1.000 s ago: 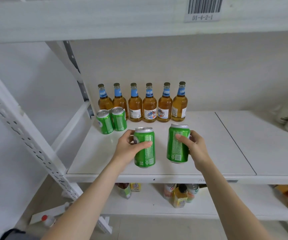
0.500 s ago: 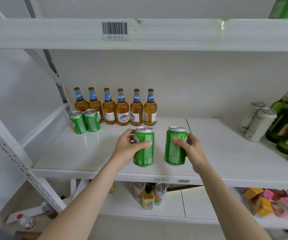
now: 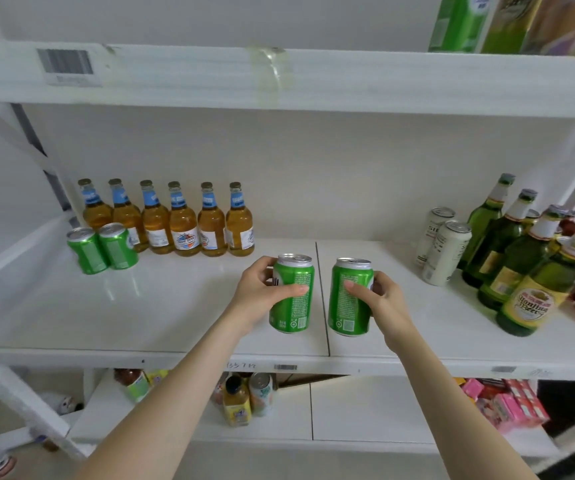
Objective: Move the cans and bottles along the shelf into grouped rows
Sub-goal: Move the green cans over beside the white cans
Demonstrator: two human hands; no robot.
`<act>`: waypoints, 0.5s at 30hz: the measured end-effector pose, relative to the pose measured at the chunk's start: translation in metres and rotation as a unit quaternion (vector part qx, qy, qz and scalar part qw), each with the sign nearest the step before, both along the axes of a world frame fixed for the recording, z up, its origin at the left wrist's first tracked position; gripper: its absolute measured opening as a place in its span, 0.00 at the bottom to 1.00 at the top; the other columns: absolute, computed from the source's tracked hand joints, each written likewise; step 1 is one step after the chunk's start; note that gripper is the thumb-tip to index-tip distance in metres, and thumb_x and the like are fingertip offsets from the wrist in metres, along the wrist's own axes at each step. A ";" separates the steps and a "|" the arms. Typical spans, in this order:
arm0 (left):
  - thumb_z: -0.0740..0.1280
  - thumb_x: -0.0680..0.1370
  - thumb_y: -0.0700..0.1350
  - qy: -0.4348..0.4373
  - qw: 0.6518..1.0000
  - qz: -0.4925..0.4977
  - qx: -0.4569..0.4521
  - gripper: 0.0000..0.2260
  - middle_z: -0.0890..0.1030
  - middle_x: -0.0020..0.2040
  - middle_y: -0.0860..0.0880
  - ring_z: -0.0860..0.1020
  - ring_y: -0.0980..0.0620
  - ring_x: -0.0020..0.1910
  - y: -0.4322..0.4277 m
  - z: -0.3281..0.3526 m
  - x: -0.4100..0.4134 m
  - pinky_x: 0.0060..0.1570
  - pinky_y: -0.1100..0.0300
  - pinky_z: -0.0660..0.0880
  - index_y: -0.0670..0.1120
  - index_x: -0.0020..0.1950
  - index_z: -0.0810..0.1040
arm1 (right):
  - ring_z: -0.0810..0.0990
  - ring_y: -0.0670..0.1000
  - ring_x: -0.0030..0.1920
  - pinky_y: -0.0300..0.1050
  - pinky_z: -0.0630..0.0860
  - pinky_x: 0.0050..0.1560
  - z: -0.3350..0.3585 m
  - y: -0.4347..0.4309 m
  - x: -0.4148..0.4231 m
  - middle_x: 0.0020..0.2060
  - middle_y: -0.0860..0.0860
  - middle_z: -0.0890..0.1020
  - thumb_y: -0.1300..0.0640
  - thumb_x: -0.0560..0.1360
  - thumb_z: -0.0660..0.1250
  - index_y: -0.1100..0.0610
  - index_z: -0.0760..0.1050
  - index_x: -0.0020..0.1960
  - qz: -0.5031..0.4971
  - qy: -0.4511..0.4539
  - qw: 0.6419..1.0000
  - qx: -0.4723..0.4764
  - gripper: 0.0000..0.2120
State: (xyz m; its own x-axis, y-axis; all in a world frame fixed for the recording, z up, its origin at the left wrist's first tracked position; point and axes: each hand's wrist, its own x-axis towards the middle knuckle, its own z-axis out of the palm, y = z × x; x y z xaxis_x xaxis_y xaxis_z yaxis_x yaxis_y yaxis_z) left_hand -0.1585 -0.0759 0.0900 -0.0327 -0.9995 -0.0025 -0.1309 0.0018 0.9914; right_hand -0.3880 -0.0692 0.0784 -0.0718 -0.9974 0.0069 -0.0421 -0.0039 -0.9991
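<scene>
Two at once: with fingers of the left hand (image 3: 256,297) wrapped round the left green can (image 3: 294,306) and those of the right hand (image 3: 384,301) round the right green can (image 3: 345,315), near the shelf (image 3: 140,306) front, carry level toward ten o'clock, landing upright beside the standing pair (image 3: 117,247).

Not much of us to see tbh: just our left hand (image 3: 256,296) and right hand (image 3: 384,303), plus the left forearm (image 3: 175,393) and right forearm (image 3: 452,403), bare as far up as the view goes. Slim wrists, slender fingers (image 3: 381,282), short rounded nails on the thumbs (image 3: 296,289). Both arms smooth and lean.
</scene>
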 end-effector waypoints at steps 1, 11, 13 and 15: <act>0.81 0.66 0.44 -0.002 1.000 -0.004 -0.001 0.22 0.84 0.53 0.50 0.82 0.51 0.53 -0.007 0.000 -0.009 0.52 0.52 0.80 0.51 0.56 0.77 | 0.81 0.53 0.46 0.42 0.76 0.40 -0.001 -0.005 -0.010 0.46 0.57 0.80 0.59 0.74 0.73 0.63 0.74 0.56 -0.004 -0.002 1.000 0.000 0.14; 0.82 0.65 0.42 -0.017 1.000 -0.021 -0.008 0.23 0.84 0.52 0.51 0.82 0.54 0.50 -0.075 -0.007 -0.103 0.42 0.64 0.77 0.53 0.55 0.77 | 0.81 0.53 0.49 0.42 0.75 0.44 -0.007 -0.062 -0.103 0.49 0.57 0.81 0.53 0.68 0.78 0.62 0.74 0.58 -0.042 -0.023 0.999 0.006 0.24; 0.82 0.65 0.42 -0.018 1.000 -0.020 -0.006 0.23 0.84 0.52 0.51 0.82 0.54 0.50 -0.084 -0.010 -0.123 0.41 0.65 0.76 0.53 0.55 0.77 | 0.81 0.54 0.50 0.43 0.76 0.45 -0.009 -0.073 -0.122 0.51 0.59 0.81 0.55 0.70 0.77 0.63 0.74 0.58 -0.043 -0.020 0.999 0.009 0.23; 0.82 0.64 0.42 -0.021 1.000 -0.015 -0.005 0.24 0.84 0.52 0.50 0.83 0.53 0.50 -0.092 -0.014 -0.142 0.42 0.63 0.77 0.54 0.55 0.77 | 0.80 0.53 0.50 0.43 0.76 0.46 -0.010 -0.084 -0.140 0.53 0.60 0.81 0.58 0.72 0.75 0.62 0.74 0.59 -0.038 -0.009 0.999 0.008 0.19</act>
